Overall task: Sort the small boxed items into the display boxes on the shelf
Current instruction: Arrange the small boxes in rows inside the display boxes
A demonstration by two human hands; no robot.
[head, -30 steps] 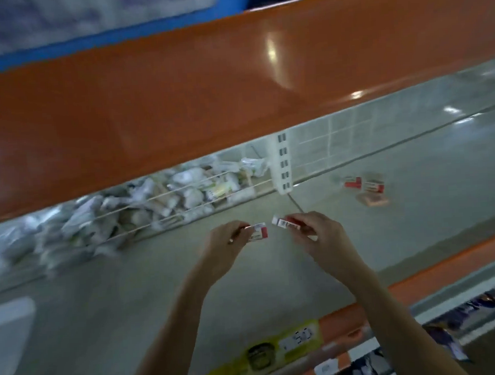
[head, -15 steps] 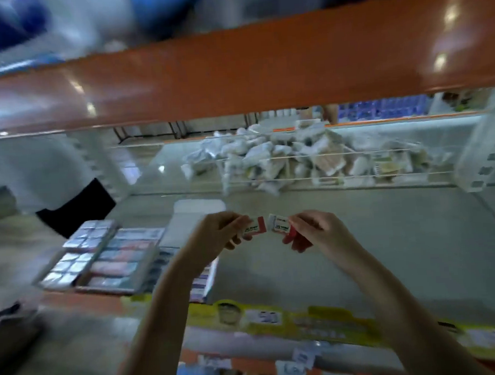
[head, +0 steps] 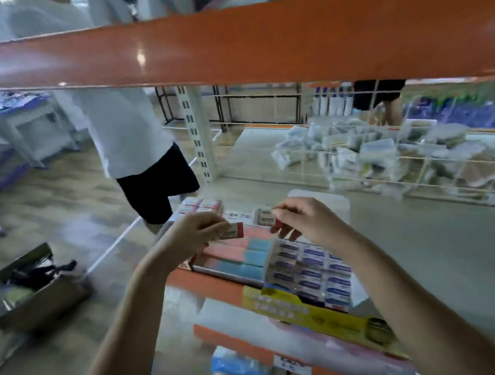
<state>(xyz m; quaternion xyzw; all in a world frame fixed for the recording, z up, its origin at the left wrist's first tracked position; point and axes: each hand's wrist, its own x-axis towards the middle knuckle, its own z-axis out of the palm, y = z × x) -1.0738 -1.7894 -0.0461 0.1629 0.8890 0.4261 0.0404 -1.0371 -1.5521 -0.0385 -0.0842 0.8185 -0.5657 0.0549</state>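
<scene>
Your left hand point(head: 195, 237) pinches a small red-ended box point(head: 234, 231), long axis level, red end rightward. Your right hand point(head: 306, 221) pinches another box point(head: 265, 217) above the display boxes point(head: 277, 261) at the shelf point(head: 418, 243) edge.

Two bare forearms, left hand point(head: 191, 234), right hand point(head: 306, 221) (no sleeves, rings or watch showing)

I stand in a shop: orange shelf beams point(head: 260, 44) run across in front of me, a yellow price strip point(head: 315, 313) lines the near shelf edge, display boxes point(head: 274, 261) hold rows of small packs, and wire bins point(head: 383, 155) far right hold wrapped goods.
</scene>
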